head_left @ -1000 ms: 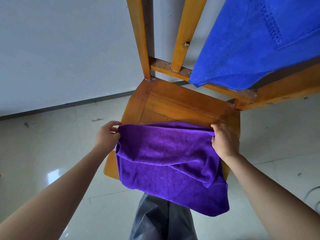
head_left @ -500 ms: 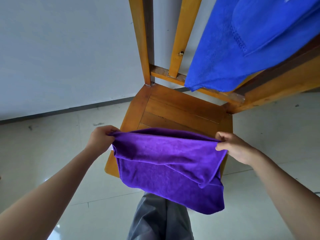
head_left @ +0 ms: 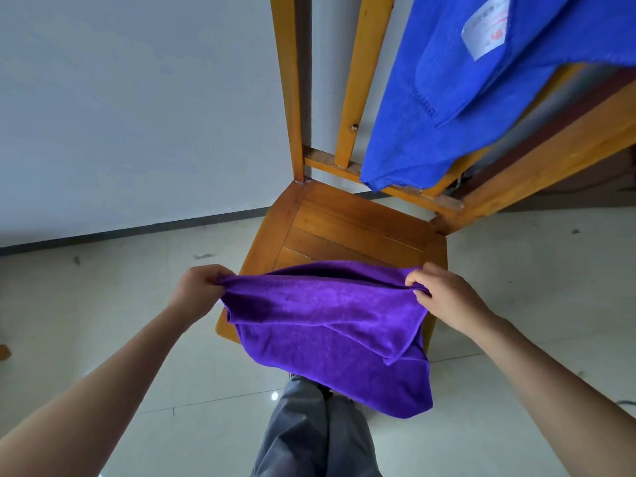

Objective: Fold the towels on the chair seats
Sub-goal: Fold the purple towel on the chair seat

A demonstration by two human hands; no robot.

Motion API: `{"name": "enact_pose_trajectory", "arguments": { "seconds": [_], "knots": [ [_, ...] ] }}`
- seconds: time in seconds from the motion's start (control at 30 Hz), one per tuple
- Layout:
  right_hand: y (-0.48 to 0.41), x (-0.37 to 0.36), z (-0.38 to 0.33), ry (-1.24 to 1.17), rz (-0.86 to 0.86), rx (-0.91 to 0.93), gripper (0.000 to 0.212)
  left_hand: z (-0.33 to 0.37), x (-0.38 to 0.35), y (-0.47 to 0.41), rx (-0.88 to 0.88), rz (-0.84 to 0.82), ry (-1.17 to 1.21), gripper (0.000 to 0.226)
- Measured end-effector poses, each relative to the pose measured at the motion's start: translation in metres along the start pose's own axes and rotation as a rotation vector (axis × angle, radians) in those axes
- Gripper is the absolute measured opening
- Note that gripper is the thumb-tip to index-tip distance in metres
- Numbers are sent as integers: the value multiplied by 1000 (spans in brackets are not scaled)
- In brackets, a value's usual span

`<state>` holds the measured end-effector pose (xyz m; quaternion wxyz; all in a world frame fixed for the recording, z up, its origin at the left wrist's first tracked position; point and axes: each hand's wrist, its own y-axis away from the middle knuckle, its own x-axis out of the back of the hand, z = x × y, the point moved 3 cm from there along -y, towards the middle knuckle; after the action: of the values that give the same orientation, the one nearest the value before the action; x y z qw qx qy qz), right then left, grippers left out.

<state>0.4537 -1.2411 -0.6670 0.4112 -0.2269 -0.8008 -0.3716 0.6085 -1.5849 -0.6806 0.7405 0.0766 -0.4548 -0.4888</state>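
A purple towel (head_left: 327, 325) hangs doubled over the front edge of a wooden chair seat (head_left: 347, 228), its lower layer drooping past the seat toward my legs. My left hand (head_left: 198, 287) pinches the towel's upper left corner. My right hand (head_left: 447, 297) pinches the upper right corner. Both hands hold the top edge lifted just above the seat's front. A blue towel (head_left: 464, 80) with a white label drapes over the chair's backrest at the upper right.
The chair's backrest slats (head_left: 354, 80) rise behind the seat, close to a pale wall (head_left: 137, 115). Glossy tiled floor (head_left: 103, 304) lies all around. My grey trouser legs (head_left: 309, 435) stand just below the hanging towel.
Both hands have lifted the towel's top edge off the seat and drawn it toward me. My right hand went from resting flat on the cloth to pinching its corner.
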Motion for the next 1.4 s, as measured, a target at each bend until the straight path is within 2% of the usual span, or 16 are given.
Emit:
{"name": "enact_pose_trajectory", "arguments": {
  "seconds": [0.07, 0.17, 0.27, 0.33, 0.47, 0.57, 0.73, 0.8, 0.87, 1.0, 1.17, 1.23, 1.4],
  "knots": [
    [3, -1, 0, 136, 35, 78, 14, 1, 0, 5, -3, 5, -2, 41],
    [9, 0, -3, 291, 139, 170, 25, 0, 1, 11, -4, 18, -15, 39],
    [13, -3, -3, 308, 194, 200, 27, -1, 1, 14, -2, 34, -7, 38],
    [15, -10, 2, 217, 213, 178, 23, -2, 0, 14, 8, 41, 3, 38],
    [1, -21, 19, -151, 255, -99, 17, -3, -6, 9, 54, 36, 34, 38],
    [-11, -22, 28, -224, 255, -313, 19, 0, -13, 0, 87, 45, 56, 39],
    [-22, -34, 27, -336, 84, -482, 11, 2, -24, -8, 72, 47, -47, 40],
    [-29, -36, 26, -350, 16, -480, 7, 1, -26, -9, 82, 62, -53, 42],
    [-40, -35, 25, -325, -45, -438, 10, -1, -26, -11, 109, 87, -26, 46],
    [-66, -23, 14, -287, -11, -340, 20, -7, -27, -16, 119, 141, -59, 43],
    [-101, -37, 8, 7, -54, -194, 24, -9, -35, -24, 132, 159, -208, 26],
    [-107, -45, 11, 102, -79, -192, 25, -12, -35, -27, 160, 188, -188, 19],
    [-112, -54, 10, 263, -5, -159, 31, -16, -34, -37, 246, 226, -83, 6]
  ]
}}
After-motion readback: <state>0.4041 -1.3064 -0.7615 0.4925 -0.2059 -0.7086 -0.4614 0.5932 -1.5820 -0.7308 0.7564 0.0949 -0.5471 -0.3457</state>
